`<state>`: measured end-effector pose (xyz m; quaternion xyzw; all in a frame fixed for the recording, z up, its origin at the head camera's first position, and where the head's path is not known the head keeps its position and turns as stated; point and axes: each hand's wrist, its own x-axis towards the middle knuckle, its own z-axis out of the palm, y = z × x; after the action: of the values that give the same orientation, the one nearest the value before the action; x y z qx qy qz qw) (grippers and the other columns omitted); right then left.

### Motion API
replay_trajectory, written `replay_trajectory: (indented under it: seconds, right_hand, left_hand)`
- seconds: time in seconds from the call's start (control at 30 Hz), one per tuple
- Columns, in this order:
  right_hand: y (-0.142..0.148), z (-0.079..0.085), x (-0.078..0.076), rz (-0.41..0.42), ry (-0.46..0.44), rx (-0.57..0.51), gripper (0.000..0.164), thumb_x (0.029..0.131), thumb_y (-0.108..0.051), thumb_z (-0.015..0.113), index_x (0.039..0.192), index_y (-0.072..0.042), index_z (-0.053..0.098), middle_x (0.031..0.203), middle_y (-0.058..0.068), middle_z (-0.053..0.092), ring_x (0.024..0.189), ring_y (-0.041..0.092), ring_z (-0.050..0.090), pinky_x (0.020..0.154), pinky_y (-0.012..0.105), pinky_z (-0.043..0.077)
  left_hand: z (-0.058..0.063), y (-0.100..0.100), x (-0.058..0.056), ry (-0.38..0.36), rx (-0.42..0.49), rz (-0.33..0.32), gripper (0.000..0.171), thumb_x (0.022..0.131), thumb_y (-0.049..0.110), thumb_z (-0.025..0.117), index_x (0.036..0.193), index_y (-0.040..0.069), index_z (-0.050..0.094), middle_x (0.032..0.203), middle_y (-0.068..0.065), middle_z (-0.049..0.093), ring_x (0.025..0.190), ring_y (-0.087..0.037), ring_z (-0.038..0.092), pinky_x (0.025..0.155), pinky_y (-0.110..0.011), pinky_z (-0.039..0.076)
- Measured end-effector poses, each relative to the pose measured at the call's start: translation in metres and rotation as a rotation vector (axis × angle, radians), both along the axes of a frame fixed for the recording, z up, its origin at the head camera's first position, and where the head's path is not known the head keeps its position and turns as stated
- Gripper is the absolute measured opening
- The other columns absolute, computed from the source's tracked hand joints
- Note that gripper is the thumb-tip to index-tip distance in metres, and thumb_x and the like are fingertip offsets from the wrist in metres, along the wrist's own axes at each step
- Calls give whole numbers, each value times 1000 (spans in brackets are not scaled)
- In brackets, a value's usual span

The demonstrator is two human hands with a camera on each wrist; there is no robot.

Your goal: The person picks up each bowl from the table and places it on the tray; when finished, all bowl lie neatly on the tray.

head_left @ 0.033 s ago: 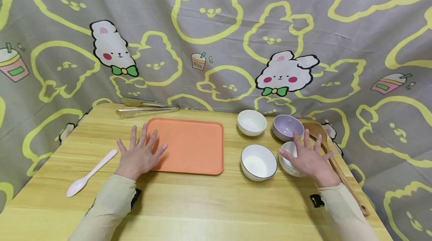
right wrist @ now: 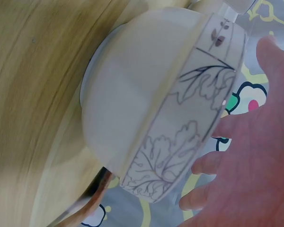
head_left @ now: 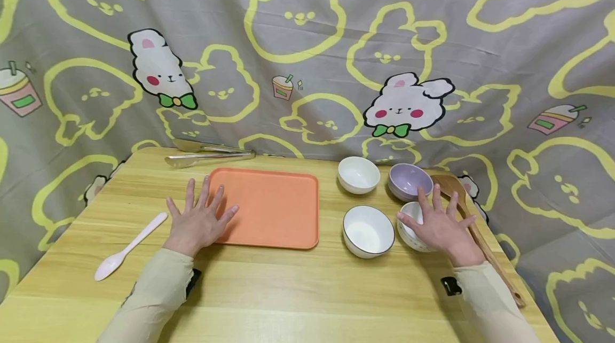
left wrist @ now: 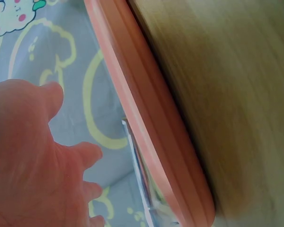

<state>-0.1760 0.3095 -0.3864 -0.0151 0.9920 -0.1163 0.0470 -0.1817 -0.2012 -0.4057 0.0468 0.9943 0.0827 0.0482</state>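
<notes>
My left hand [head_left: 196, 225], fingers spread, is over the left edge of an orange tray [head_left: 269, 209] and holds nothing. In the left wrist view the palm [left wrist: 28, 161] appears apart from the tray's rim [left wrist: 151, 123]. With its fingers spread too, my right hand [head_left: 444, 225] hovers above a white bowl [head_left: 408, 231] and hides part of it. The right wrist view shows that bowl's leaf pattern [right wrist: 170, 142] beside the palm [right wrist: 260, 165]. A purple bowl [head_left: 410, 180] lies just beyond the right fingertips. Left of it are a white bowl [head_left: 358, 174] and a dark-rimmed white bowl [head_left: 368, 231].
A pale pink spoon [head_left: 129, 247] lies on the wooden table [head_left: 298, 295] at the left. Metal tongs [head_left: 211, 155] lie along the back edge. A wooden spatula [head_left: 480, 236] stretches along the right edge, partly behind my right hand. A patterned curtain [head_left: 307, 65] hangs behind.
</notes>
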Motion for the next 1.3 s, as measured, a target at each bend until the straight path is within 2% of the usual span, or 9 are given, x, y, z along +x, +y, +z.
replay_trajectory:
  seconds: [0.27,0.4,0.47,0.53,0.67,0.73,0.87,1.13,1.3]
  right_hand:
    - [0,-2,1,5,-3,1,98,92,-72,36,156,-2,11,154,34,-14,130,56,-29,82,86,-15]
    - [-6,2,4,31,38,17,96,93,-68,42,153,3,18,154,37,-4,134,58,-19,86,86,-11]
    - [-12,6,7,71,98,19,92,94,-62,49,150,6,26,153,37,8,137,59,-5,92,85,-3]
    - [-20,10,9,129,154,-9,86,94,-56,54,147,7,33,150,36,21,137,58,13,100,79,10]
    - [-35,13,11,260,164,-125,81,92,-54,59,144,5,40,146,29,35,132,49,34,103,64,32]
    - [-41,12,12,301,121,-177,84,90,-58,60,146,2,39,148,25,35,134,44,35,105,60,33]
    - [-48,8,12,372,73,-217,93,83,-64,65,147,-2,40,149,23,35,136,41,32,107,57,32]
    - [-61,6,11,431,44,-230,98,73,-61,77,148,-8,42,152,21,29,140,40,21,108,59,30]
    - [-66,4,9,456,36,-220,99,70,-57,81,148,-11,42,152,19,29,140,38,24,107,55,33]
  left_hand:
    - [1,-1,-1,-11,-6,2,85,96,70,20,157,11,17,160,-18,-12,139,-39,-28,95,-72,-25]
    - [-2,-5,-1,26,35,5,87,96,69,27,156,7,18,160,-20,-8,140,-41,-25,98,-71,-22]
    - [-5,-9,0,64,62,11,86,96,64,37,155,3,21,159,-25,0,142,-45,-14,102,-73,-14]
    - [-8,-14,0,99,111,26,84,97,56,48,151,-4,26,155,-31,11,141,-50,1,105,-74,-2]
    - [-12,-23,-2,118,232,72,73,96,37,57,141,-15,34,140,-40,30,127,-57,25,101,-70,26]
    - [-11,-27,-4,101,293,93,68,97,32,57,138,-19,36,134,-41,35,122,-59,30,98,-68,32]
    - [-10,-32,-5,59,359,113,65,97,29,56,135,-20,38,129,-41,40,118,-60,34,98,-67,33]
    - [-12,-38,0,53,360,138,62,96,26,57,132,-21,40,124,-41,43,113,-59,40,94,-65,38]
    - [-13,-41,0,40,382,138,56,93,20,59,128,-22,45,117,-41,47,105,-54,50,88,-61,44]
